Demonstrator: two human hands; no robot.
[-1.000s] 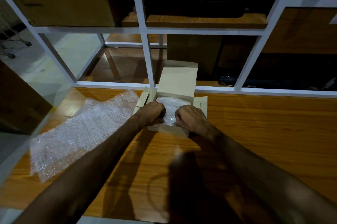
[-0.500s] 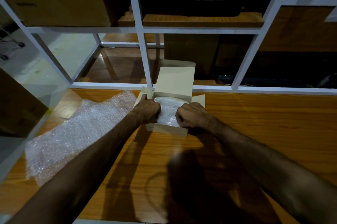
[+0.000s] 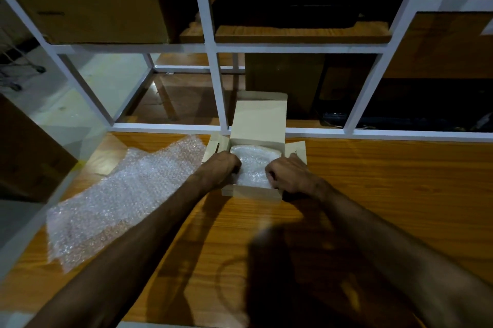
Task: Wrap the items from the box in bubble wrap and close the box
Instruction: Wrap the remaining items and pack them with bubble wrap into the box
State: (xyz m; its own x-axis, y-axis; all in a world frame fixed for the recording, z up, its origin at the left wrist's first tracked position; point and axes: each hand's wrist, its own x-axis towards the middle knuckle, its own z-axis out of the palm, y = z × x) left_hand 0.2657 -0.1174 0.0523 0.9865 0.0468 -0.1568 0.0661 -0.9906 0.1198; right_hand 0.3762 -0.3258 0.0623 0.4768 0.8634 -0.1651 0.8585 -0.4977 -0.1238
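a spare bubble wrap sheet (image 3: 125, 194) lies on the table (image 3: 386, 194) at left. the left hand (image 3: 220, 167) and right hand (image 3: 289, 174), fingers curled, still press the wrapped bundle (image 3: 253, 165) into the box (image 3: 253, 190); it sits slightly deeper than a second ago, lid (image 3: 258, 119) upright, so closing seems next.

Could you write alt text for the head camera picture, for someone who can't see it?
Two bare hands, the left hand and right hand, press a bubble-wrapped item into a small open cardboard box on a wooden table. The box lid stands up at the far side. A loose sheet of bubble wrap lies to the left, before white shelving.
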